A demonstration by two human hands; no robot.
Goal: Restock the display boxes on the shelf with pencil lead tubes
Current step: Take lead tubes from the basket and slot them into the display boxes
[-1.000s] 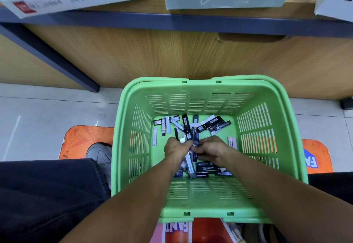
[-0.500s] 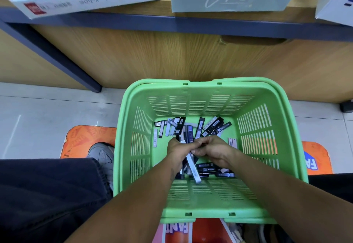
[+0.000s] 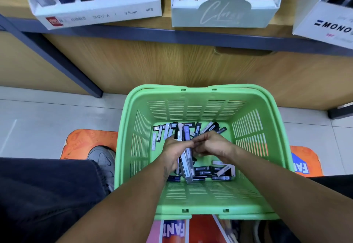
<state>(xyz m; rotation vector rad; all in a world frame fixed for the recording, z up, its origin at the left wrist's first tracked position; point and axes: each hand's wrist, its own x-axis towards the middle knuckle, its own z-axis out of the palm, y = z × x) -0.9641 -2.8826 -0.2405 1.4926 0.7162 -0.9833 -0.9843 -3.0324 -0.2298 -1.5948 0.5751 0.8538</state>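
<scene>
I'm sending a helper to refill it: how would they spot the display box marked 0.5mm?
Look at the wooden shelf above the green plastic basket. Three cardboard boxes stand along its edge; the white slotted display box is the leftmost. Only it has a red logo and "0.5mm" printed on its front.

Three display boxes (image 3: pixel 95 11) on the shelf, one green basket (image 3: pixel 202 204), two hands, many loose lead tubes (image 3: pixel 202 172).
</scene>
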